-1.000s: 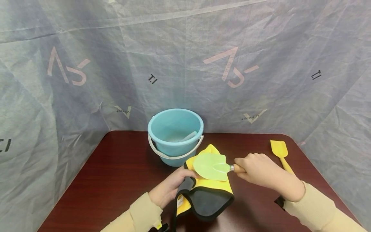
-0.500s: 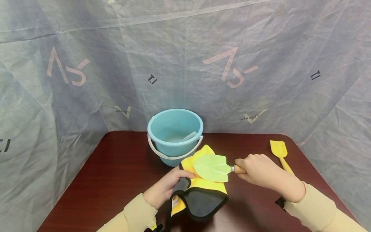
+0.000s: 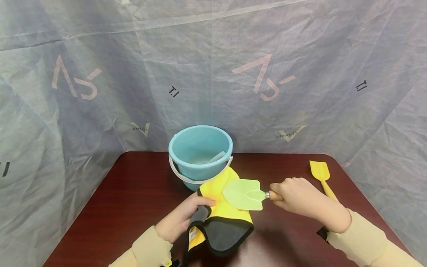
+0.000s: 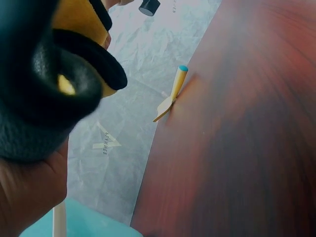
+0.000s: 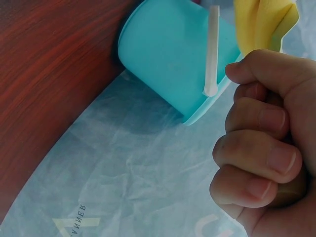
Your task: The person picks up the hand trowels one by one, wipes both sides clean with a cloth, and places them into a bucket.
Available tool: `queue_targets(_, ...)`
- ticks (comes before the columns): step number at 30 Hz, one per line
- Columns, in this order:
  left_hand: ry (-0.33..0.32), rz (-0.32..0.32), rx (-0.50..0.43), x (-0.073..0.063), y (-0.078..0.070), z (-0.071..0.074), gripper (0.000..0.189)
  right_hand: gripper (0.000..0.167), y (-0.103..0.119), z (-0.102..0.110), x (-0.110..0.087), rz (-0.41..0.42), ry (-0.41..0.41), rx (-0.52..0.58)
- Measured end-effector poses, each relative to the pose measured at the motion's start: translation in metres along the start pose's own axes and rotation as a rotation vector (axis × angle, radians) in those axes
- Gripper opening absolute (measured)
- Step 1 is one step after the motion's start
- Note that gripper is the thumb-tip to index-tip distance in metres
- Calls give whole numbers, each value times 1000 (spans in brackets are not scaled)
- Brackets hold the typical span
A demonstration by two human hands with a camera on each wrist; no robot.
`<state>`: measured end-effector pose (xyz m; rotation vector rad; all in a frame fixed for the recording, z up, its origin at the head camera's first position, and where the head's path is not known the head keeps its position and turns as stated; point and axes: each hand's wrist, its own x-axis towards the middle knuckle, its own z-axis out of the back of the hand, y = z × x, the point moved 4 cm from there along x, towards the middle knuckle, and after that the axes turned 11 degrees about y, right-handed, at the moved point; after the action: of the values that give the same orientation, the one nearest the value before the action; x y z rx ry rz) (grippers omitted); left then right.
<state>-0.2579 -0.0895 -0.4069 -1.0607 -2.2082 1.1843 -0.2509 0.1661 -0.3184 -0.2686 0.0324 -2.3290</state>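
Observation:
My left hand (image 3: 181, 217) grips a yellow cloth (image 3: 227, 213) with a dark grey underside and black edging, thumb lying on its yellow face. Against that face rests the pale green blade of a small hand trowel (image 3: 241, 194). My right hand (image 3: 297, 194) is curled round the trowel's wooden handle (image 3: 275, 195), its fingers (image 5: 256, 153) closing over it in the right wrist view. The cloth's dark folds (image 4: 49, 89) fill much of the left wrist view. Part of the blade's tip side lies close over the cloth, and the cloth's underside is partly hidden.
A light blue bucket (image 3: 200, 168) with a white handle stands at the table's back, just beyond the cloth; a pale object (image 3: 216, 157) lies inside it. A yellow toy shovel (image 3: 321, 172) lies at the right. Grey sheeting (image 3: 213, 74) hangs behind the dark red table (image 3: 133, 207).
My left hand and the cloth have moved left, sliding along under the trowel blade. The right hand and trowel have stayed almost in place.

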Motion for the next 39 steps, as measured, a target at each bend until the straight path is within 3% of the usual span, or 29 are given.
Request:
queue_targets(26,-30,-52,32,-26,-1,10,31,43,-4,-2,-7,-14,-41,-31)
queue_targets(39,20,-95,2,-40,-10,11,28,44,-5,-3,-8,-16,-27,-34)
